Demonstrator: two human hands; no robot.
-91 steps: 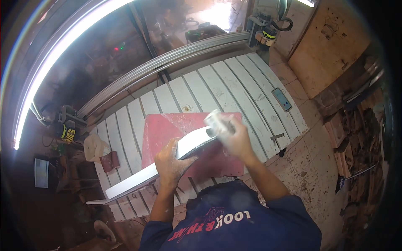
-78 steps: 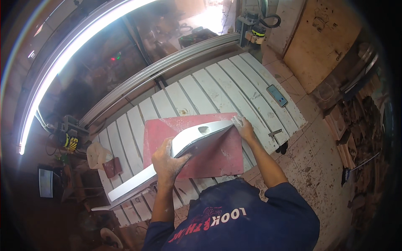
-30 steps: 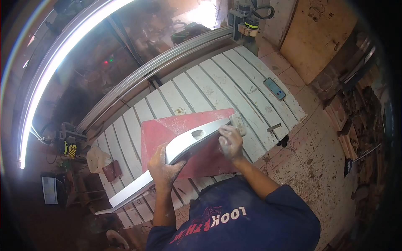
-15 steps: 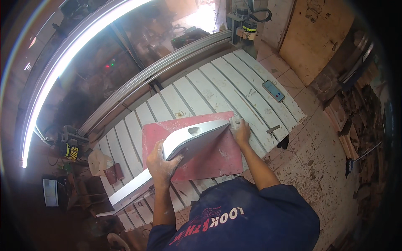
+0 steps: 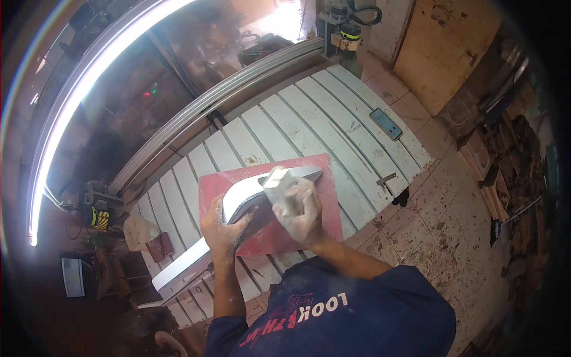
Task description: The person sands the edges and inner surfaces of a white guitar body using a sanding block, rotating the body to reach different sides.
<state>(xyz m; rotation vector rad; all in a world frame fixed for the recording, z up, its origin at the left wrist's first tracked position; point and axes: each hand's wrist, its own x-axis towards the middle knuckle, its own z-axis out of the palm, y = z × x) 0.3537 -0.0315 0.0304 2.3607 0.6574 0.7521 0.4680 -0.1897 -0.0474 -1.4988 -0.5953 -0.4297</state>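
Note:
A long white curved piece (image 5: 178, 263) with a dark edge lies diagonally over a red sheet (image 5: 324, 208) on the slatted white table. My left hand (image 5: 225, 229) grips its bend, with the thumb on the near side. My right hand (image 5: 303, 217), dusty and slightly blurred, is closed round a small pale block (image 5: 279, 178) over the upper part of the piece, covering much of that part.
A gantry rail (image 5: 190, 101) runs behind the slatted table (image 5: 279, 122), with a machine head (image 5: 348, 38) at its right end. A phone (image 5: 385, 124) and small metal strip (image 5: 386, 178) lie at the right. A cream cloth (image 5: 140, 232) and maroon item (image 5: 159, 249) lie at the left.
My right hand has moved left and toward me along the piece from its far tip, carrying the pale block. My left hand and the piece have shifted slightly left in the view.

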